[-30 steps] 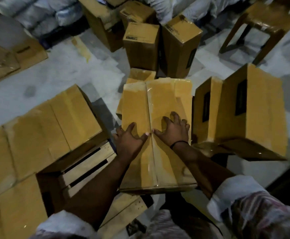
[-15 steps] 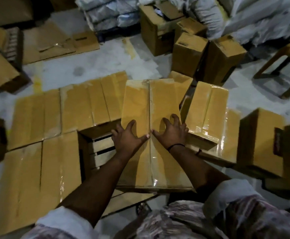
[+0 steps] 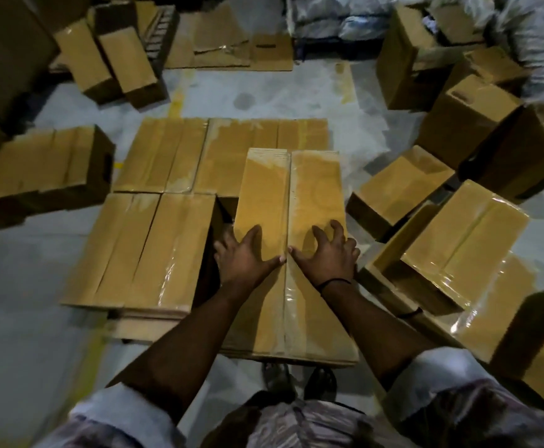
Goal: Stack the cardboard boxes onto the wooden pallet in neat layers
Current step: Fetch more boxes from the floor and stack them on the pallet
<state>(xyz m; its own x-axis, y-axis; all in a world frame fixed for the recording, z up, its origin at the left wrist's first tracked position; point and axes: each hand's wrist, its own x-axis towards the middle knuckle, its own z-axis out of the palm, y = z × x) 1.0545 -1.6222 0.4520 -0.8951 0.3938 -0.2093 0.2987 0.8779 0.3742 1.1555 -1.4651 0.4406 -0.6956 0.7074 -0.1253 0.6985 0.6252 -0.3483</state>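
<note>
I hold a long taped cardboard box (image 3: 312, 189) lengthwise in front of me. My left hand (image 3: 245, 253) grips its left edge, thumb on top, and my right hand (image 3: 325, 253) grips near its right edge; the thumbs meet at the tape seam. The box hangs over the near right part of the wooden pallet (image 3: 141, 328), whose planks show under the stack's near edge. On the pallet lie three boxes: back left (image 3: 164, 153), back right (image 3: 241, 147) and near left (image 3: 141, 247). A dark gap separates the held box from the near left one.
Loose boxes crowd the floor on the right (image 3: 400, 185) (image 3: 464, 240), and one lies on the left (image 3: 44, 163). Flattened cardboard (image 3: 241, 43) and white sacks (image 3: 338, 17) lie at the back. My feet (image 3: 296, 379) stand just under the box's near end.
I have turned left with the box, from beside the loose boxes to over the pallet's near right part. Both hands keep the same grip.
</note>
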